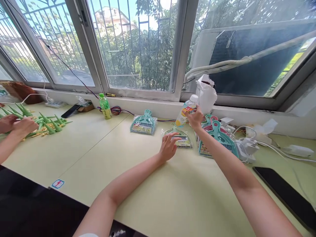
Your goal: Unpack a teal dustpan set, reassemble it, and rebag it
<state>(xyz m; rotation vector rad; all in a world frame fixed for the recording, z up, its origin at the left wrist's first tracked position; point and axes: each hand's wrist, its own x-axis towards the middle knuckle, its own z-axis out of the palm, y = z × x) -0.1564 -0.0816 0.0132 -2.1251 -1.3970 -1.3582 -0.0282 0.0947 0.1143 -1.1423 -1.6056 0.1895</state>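
Observation:
My right hand (196, 118) is closed round a clear plastic bottle (185, 112) with a white cap and a yellow and red label. The bottle leans, its cap to the upper right. Below it, my left hand (169, 146) has its fingers apart and slightly bent, with nothing visible in them. Just beyond those fingers lies a wrapped mini dustpan and brush set (184, 142), partly covered by the hand. Another wrapped set (143, 123), teal, lies further left. Beside my right forearm stand several more sets (218, 135) in teal and pink, partly hidden by the arm.
A green-capped drink bottle (105, 107) stands near the windowsill. Behind my right hand is a crumpled white bag (206, 92). Plugs and cables (247, 148) and a black phone (283, 194) lie to the right. At far left, another person's hands (24, 126) handle green pointed pieces (49, 123).

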